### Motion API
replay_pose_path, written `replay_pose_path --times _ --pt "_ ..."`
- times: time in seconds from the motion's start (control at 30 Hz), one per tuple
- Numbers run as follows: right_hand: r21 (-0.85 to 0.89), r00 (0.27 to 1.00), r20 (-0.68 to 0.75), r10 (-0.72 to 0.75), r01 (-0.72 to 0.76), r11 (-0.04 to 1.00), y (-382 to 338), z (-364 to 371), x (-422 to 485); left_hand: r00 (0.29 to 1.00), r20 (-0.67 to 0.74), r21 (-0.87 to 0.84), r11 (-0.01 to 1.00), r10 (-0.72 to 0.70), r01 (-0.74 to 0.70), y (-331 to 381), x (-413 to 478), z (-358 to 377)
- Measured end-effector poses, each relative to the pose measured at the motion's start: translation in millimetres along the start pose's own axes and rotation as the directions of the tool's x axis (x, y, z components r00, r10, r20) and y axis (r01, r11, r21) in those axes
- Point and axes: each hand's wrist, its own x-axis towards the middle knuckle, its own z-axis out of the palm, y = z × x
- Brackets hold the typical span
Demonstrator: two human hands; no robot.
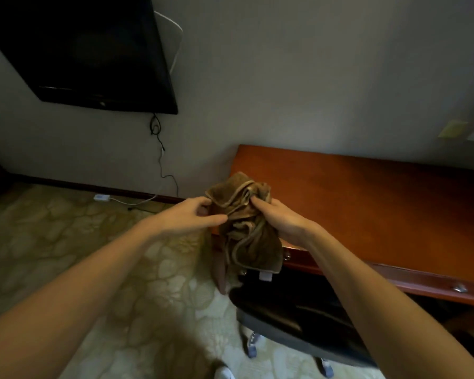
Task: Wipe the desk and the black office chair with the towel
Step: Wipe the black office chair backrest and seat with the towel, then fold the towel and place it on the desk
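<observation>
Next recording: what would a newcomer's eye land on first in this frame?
The crumpled brown towel at centre, held in the air by the left hand and right hand, draws the eye first. Behind it to the right, the reddish wooden desk stands against the wall, with the black office chair tucked beneath its front edge. A dark television hangs at upper left.

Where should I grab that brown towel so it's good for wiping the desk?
Grip the bunched upper part of the brown towel, coming in from both sides, as the left hand and right hand do. Its folds gather there, and the loose lower end hangs free, probably ready to spread on the desk.
</observation>
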Motion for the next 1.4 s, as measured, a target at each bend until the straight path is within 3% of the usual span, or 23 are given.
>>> replay_pose_path --times 0.1,0.2,0.3,0.4,0.5,0.67,0.77,0.87,0.97,1.03,1.13,1.27,1.4 --pt "-0.158 0.999 0.033 -0.019 0.024 0.987 -17 35 30 1.0 0.011 -0.131 0.991 -0.005 0.007 -25 13 -29" --pt "-0.322 0.995 -0.05 -0.082 0.061 0.945 -26 65 58 0.999 -0.034 -0.229 0.973 0.018 -0.026 -52 25 -50" --pt "-0.241 0.986 -0.167 -0.013 -0.028 0.97 -29 86 86 0.992 -0.128 -0.356 0.933 0.002 -0.048 -80 39 -66" --pt "-0.119 0.984 -0.141 0.108 -0.125 0.985 -31 108 107 0.968 -0.247 -0.4 0.914 -0.042 -0.062 -109 58 -87" --pt "-0.079 0.986 -0.13 0.105 -0.116 0.99 -26 133 126 0.944 -0.304 -0.502 0.864 -0.132 -0.04 -133 73 -113" --pt "-0.045 0.923 -0.375 0.086 -0.111 0.993 -21 188 168 0.978 -0.105 -0.598 0.797 -0.182 0.084 -186 83 -164" --pt "-0.003 0.86 -0.497 0.115 -0.134 0.991 -24 209 192 0.987 0.109 -0.547 0.822 -0.118 0.159 -203 78 -189" --pt "0.035 0.809 -0.572 0.137 -0.142 0.989 -34 223 214 0.981 0.192 -0.553 0.822 -0.03 0.133 -208 88 -212" --pt "0.105 0.847 -0.52 0.112 -0.066 0.992 -47 240 234 0.983 0.185 -0.486 0.87 0.009 0.083 -204 100 -230" --pt "0.102 0.906 -0.42 0.053 -0.01 0.995 -54 252 241 0.995 0.09 -0.414 0.91 0.049 -0.007 -205 111 -232" --pt "0.01 0.912 -0.41 -0.011 0.017 1.0 -69 255 264 0.999 -0.021 -0.5 0.865 0.045 -0.049 -213 130 -248" --pt "-0.012 0.82 -0.571 -0.045 0.046 0.999 -92 234 289 0.993 -0.054 -0.523 0.85 -0.106 0.062 -232 157 -271" --pt "0.061 0.688 -0.725 -0.038 0.119 0.991 -112 204 309 0.968 0.044 -0.615 0.756 -0.248 0.222 -236 197 -284"
